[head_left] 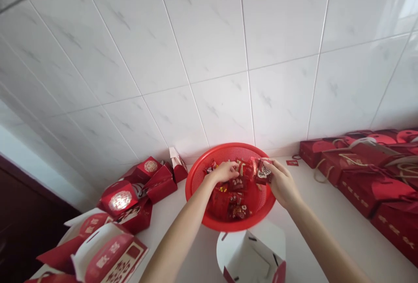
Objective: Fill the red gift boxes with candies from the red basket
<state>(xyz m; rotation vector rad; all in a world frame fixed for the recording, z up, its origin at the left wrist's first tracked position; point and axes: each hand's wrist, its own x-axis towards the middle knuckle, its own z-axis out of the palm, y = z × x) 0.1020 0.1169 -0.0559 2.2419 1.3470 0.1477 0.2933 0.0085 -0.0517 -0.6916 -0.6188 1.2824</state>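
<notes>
A red plastic colander (230, 147) stands against the wall with several red and dark red wrapped sweets (240, 211) in it. Over its right side my right hand (283, 183) is closed, pinching a dark red candy packet (263, 171) with pale lettering. My left hand (225, 172) reaches in from the left, its fingers closed at the edge of a bright red candy packet (245, 169). An open gift box (250, 259), white inside, is in front of the colander, cut off by the lower picture edge.
At left are several folded red gift boxes (119, 200), some with flaps up (107, 250). Rows of closed red boxes (362, 183) with cord handles line the right side. A small red card (292, 163) lies near the tiled wall (218, 104).
</notes>
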